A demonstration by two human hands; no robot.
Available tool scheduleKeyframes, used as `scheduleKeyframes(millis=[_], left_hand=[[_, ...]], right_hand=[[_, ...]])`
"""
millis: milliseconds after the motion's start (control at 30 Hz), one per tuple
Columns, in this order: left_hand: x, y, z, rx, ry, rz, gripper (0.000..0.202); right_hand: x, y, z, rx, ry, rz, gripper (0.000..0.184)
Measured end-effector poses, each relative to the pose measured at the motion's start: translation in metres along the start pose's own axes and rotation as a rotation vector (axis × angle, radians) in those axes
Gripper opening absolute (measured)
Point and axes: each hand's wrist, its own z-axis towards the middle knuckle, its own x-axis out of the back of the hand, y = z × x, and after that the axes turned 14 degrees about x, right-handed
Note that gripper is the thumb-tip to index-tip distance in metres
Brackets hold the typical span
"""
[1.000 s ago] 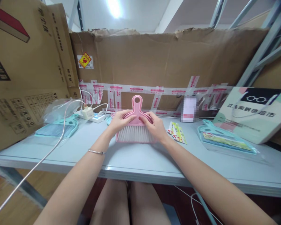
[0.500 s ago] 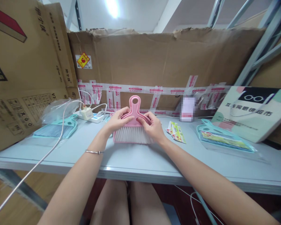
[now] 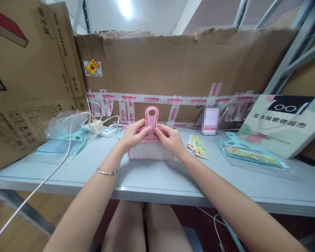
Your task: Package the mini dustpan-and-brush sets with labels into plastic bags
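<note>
A pink hand brush (image 3: pixel 151 151) with white bristles stands upright at the middle of the table, its looped handle pointing up and its bristles down. Pink edges showing around it look like a matching dustpan behind, mostly hidden by the brush. My left hand (image 3: pixel 136 133) grips the left shoulder of the brush, thumb across its front. On the opposite shoulder my right hand (image 3: pixel 170 139) is closed the same way, its thumb close to the other one. Fingers behind the brush are hidden.
A blue dustpan set (image 3: pixel 61 145) lies left, another in clear plastic (image 3: pixel 252 152) right. Colourful cards (image 3: pixel 197 147) and an upright phone (image 3: pixel 210 120) stand nearer. A power strip (image 3: pixel 105 131) trails a white cable (image 3: pixel 60 166). Cardboard (image 3: pixel 157 66) walls the back; a printed box (image 3: pixel 280 122) leans right.
Both thumbs have shifted slightly upward and inward on the brush, toward the base of its handle. The brush leans a little differently, and less of the pink lower edge shows below the bristles.
</note>
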Motion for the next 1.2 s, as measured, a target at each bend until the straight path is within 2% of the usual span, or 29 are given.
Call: scheduleKeyframes(millis=[200,533,767,967,1033,1100,1200], left_hand=[[-0.001,0.003,0.002,-0.036,-0.022,-0.006,0.024],[-0.002,0.001,0.003,-0.074,0.022,0.042,0.025],[-0.004,-0.005,0.006,-0.030,-0.028,0.089,0.029],[-0.007,-0.011,0.007,-0.058,0.050,0.218,0.034],[-0.007,-0.014,0.007,-0.055,0.085,0.252,0.037],[-0.007,-0.015,0.006,-0.049,0.113,0.264,0.040],[-0.007,-0.017,0.006,-0.045,0.125,0.259,0.041]], right_hand=[[-0.003,0.005,-0.003,0.033,0.070,-0.049,0.029],[-0.002,0.007,-0.004,0.046,0.077,-0.034,0.030],[0.005,0.013,-0.004,0.030,0.086,-0.054,0.031],[0.006,0.014,-0.001,-0.021,0.047,0.005,0.041],[0.018,0.020,0.005,-0.058,0.035,-0.004,0.047],[0.044,0.034,0.011,-0.168,0.049,-0.098,0.047],[0.101,0.064,0.011,-0.444,0.020,-0.502,0.027]])
